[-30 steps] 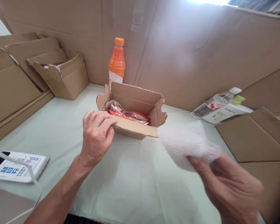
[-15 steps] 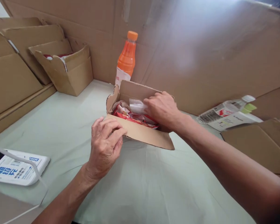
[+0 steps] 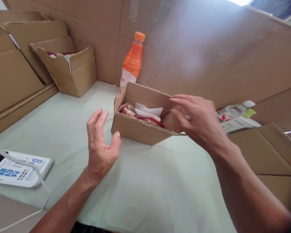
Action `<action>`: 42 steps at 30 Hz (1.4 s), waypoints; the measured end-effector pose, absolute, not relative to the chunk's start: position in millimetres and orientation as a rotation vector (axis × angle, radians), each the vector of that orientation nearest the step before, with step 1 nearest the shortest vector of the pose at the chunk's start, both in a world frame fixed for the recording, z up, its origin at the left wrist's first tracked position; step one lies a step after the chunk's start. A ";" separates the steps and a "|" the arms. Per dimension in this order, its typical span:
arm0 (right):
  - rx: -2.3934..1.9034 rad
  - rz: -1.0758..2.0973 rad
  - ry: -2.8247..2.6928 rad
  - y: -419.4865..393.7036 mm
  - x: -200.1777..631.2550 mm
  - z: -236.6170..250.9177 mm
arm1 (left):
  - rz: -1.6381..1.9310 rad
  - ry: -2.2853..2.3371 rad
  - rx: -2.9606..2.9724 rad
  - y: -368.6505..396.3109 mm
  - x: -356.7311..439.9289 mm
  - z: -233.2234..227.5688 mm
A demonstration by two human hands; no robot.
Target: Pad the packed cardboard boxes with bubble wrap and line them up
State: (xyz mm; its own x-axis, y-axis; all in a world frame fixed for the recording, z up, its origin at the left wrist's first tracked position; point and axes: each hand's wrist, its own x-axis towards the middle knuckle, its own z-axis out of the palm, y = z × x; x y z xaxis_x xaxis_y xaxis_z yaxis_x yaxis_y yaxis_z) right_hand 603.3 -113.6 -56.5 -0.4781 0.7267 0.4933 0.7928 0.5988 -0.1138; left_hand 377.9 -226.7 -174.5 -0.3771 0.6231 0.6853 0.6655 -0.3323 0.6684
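An open cardboard box (image 3: 140, 131) stands in front of me with its front wall upright. Inside lie a folded white wrapped item (image 3: 149, 112) and red-and-white packets (image 3: 128, 111). To the box's left front, my left hand (image 3: 100, 145) is held off it, fingers and thumb apart, with nothing in it. My right hand (image 3: 196, 118) is at the box's right end, curled fingers over that end wall and the index finger stretched along the back rim. Its grip is partly hidden and slightly blurred.
Behind the box stands an orange drink bottle (image 3: 133, 61). Cardboard bins (image 3: 74, 74) line the left. A clear bottle (image 3: 235, 111) and a white tube (image 3: 242, 124) lie at right beside another carton (image 3: 264, 149). A white printed packet (image 3: 21, 170) and a cable (image 3: 40, 181) are at left.
The box's front flap has come up from its outward fold. My left hand has let go and moved back to the left. My right hand has left the white item for the right end.
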 end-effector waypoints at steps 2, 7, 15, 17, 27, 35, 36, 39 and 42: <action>-1.235 -0.264 -1.946 -143.7 637.8 -67.6 | -1.967 -1.969 -1.742 -222.0 375.8 -179.0; -1.448 0.238 -1.741 -171.5 658.1 -144.9 | -2.278 -2.175 -1.803 -199.3 369.1 -191.3; -1.445 0.640 -1.680 -157.9 631.9 -177.5 | -2.490 -2.185 -1.855 -185.8 392.8 -196.4; -1.483 0.588 -1.632 -171.6 657.6 -176.6 | -2.478 -2.168 -1.950 -194.0 411.7 -192.6; -1.241 0.682 -1.834 -157.9 595.7 -182.0 | -2.452 -2.318 -1.592 -275.6 371.5 -192.4; -1.170 0.570 -2.346 -111.6 392.0 -176.9 | -2.126 -2.186 -1.141 -306.2 307.5 -211.0; -1.180 0.533 -2.390 -117.0 378.1 -179.8 | -2.104 -2.216 -1.111 -306.5 303.2 -213.8; -1.052 0.542 -2.500 -140.3 353.2 -196.8 | -2.117 -2.269 -1.086 -303.9 293.3 -220.8; -0.952 0.633 -2.537 -157.1 337.1 -213.3 | -2.161 -2.250 -1.097 -295.8 285.5 -222.9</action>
State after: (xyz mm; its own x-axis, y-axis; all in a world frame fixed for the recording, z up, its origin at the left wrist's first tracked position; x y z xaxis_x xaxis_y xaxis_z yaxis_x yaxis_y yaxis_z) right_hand 337.1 -157.1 -213.3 -0.7096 0.6840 0.1694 0.5241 0.6730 -0.5219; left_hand 285.5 -295.8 -222.9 -0.7678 0.5557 0.3188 0.3410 -0.0668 0.9377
